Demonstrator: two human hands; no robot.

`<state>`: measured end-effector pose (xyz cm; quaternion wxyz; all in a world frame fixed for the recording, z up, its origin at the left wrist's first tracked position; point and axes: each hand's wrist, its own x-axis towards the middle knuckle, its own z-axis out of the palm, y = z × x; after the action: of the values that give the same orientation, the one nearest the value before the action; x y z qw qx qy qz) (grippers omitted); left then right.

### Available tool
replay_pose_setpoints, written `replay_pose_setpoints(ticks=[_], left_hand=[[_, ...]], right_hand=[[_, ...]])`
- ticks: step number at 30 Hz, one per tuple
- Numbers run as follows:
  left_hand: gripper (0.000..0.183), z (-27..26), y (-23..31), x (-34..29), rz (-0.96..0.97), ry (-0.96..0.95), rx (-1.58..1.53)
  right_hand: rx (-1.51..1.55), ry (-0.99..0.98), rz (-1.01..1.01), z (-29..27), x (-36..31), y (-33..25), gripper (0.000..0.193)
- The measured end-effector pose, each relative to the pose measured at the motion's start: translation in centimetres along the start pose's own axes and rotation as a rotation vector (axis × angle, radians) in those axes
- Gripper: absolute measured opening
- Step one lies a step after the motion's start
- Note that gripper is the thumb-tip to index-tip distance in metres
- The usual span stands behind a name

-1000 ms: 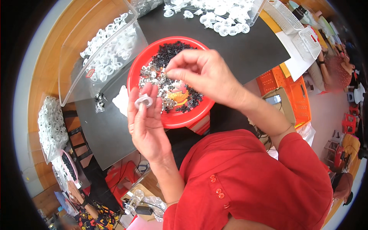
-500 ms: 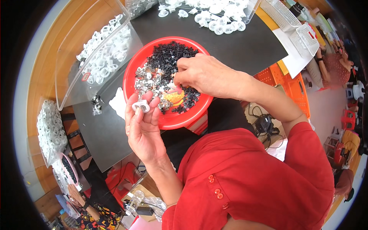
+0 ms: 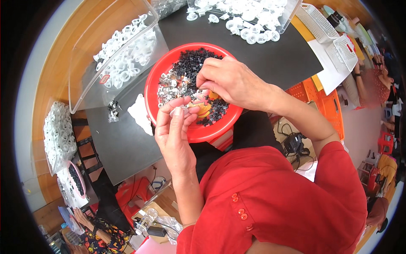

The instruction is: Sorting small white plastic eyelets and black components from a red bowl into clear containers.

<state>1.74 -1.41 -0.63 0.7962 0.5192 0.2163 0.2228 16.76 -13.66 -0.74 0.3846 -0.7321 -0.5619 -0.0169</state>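
A red basin (image 3: pixel 151 111) holds a heap of small black parts (image 3: pixel 192 62) and a patch of small shiny metal-and-clear pieces (image 3: pixel 169 86). Over its near left rim, my left hand (image 3: pixel 175 137) is closed on a small white plastic fitting (image 3: pixel 181 111), pinched between thumb and fingers. My right hand (image 3: pixel 232 82) reaches in over the basin's right side. Its thumb and fingertips are pressed together above the black parts; whatever lies between them is too small or hidden to make out. A yellow-orange printed patch (image 3: pixel 204 111) shows on the basin floor between the hands.
On the dark table (image 3: pixel 177 31) stand a transparent bin (image 3: pixel 80 84) of white fittings and another heap of white fittings (image 3: pixel 253 25). White baskets (image 3: pixel 341 53) and an orange crate (image 3: pixel 327 101) are at right. A co-worker's hand (image 3: pixel 82 218) shows at lower left.
My left hand has turned inward and moved right with the white fitting, closer to my right hand. My right hand still pinches over the basin. The whole view has shifted slightly.
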Motion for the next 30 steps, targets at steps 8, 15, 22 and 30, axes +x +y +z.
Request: replay_pose_setpoints(ticks=[8, 15, 22, 30], left_hand=[[0.017, -0.2, -0.2, -0.1, 0.045, 0.032, 0.007], [0.021, -0.5, -0.5, -0.2, 0.079, 0.017, 0.077], [0.027, 1.1, -1.4, 0.0, 0.859, 0.228, 1.096], [0.021, 1.4, -1.6, -0.3, 0.968, 0.161, 1.207]], right_hand=[[-0.177, -0.216, -0.048, 0.6, -0.4, 0.5, 0.003], [-0.205, -0.199, -0.001, 1.3, -0.7, 0.7, 0.007], [0.427, -0.101, 0.226, -0.4, -0.2, -1.5, 0.016], [0.622, -0.314, 0.445, -1.1, 0.4, -1.7, 0.022]])
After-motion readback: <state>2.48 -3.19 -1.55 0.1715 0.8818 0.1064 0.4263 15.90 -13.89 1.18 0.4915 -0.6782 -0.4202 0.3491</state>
